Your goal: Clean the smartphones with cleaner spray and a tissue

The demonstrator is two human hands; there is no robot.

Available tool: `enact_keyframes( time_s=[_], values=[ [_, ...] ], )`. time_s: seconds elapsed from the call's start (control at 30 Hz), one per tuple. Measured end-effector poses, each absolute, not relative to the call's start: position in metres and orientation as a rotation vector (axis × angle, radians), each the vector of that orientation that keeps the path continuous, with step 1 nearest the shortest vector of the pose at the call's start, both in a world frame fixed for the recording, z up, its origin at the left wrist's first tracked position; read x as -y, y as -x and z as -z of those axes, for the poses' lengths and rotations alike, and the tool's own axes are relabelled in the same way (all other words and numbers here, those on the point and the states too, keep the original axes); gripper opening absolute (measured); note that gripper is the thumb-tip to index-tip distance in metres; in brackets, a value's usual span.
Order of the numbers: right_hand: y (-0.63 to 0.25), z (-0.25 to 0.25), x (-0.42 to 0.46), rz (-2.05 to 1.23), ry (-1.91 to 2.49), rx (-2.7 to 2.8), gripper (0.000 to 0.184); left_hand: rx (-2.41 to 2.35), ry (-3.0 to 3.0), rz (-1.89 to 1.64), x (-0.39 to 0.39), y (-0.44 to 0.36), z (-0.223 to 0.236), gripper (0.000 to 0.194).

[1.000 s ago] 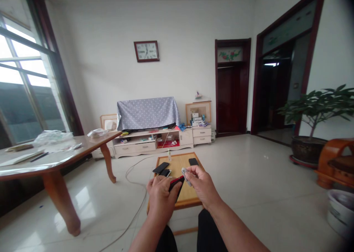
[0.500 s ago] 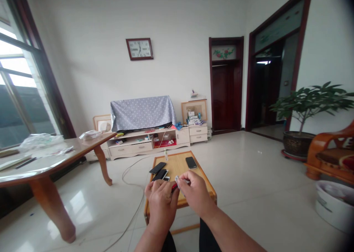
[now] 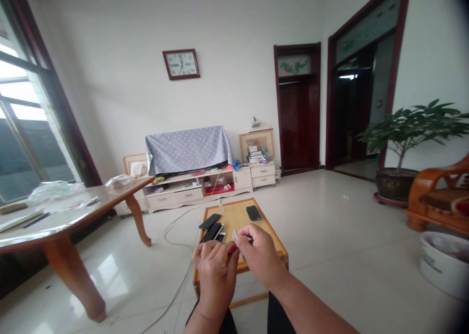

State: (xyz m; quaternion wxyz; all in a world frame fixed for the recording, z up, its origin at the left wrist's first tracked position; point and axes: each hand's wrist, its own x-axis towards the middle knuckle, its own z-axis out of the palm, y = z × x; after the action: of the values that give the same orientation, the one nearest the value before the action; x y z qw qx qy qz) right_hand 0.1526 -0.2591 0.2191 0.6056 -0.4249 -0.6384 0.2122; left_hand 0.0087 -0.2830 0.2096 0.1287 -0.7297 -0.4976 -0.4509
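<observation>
My left hand (image 3: 216, 265) is closed around a small red object (image 3: 232, 249), mostly hidden by the fingers, so its kind does not show. Pinched in my right hand (image 3: 259, 252) is a small whitish wad (image 3: 235, 234), perhaps tissue or cloth, close against the red object. Both hands are over the near part of a small wooden table (image 3: 236, 209). Beyond my left hand lie several phones, among them a dark phone (image 3: 210, 221) at the left edge. Another black phone (image 3: 253, 213) lies by itself on the right, and a small clear bottle (image 3: 220, 205) stands at the back.
A larger table (image 3: 120, 190) with plastic bags (image 3: 54, 190) is at the left. A cable (image 3: 172, 285) runs over the floor. Ahead stands a low cabinet (image 3: 176, 197) under a draped cloth (image 3: 188, 151). To the right are a potted plant (image 3: 397, 185), a wooden chair (image 3: 421, 202) and a white bucket (image 3: 441, 270).
The camera view has shifted slightly. Both hands keep their grips and nearly the same position; the whitish wad and red object have moved only a little.
</observation>
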Motion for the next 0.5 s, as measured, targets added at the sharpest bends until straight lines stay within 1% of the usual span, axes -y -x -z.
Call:
enact_keyframes(
  time_s=[0.13, 0.3, 0.5],
  values=[
    [-0.1567, -0.2179, 0.2549, -0.46, 1.035, 1.421, 0.02, 1.439, 2.125, 1.325, 0.2836, -0.0071, -0.2067, 0.013],
    [-0.1506, -0.2138, 0.2629, -0.437, 0.966, 1.498, 0.016, 1.444, 2.127, 1.292, 0.282, -0.0078, -0.2014, 0.013],
    [-0.1549, -0.2135, 0.2607, -0.433, 1.032, 1.428, 0.019, 1.445, 2.111, 1.294, 0.2824, -0.0082, -0.2001, 0.013]
  ],
)
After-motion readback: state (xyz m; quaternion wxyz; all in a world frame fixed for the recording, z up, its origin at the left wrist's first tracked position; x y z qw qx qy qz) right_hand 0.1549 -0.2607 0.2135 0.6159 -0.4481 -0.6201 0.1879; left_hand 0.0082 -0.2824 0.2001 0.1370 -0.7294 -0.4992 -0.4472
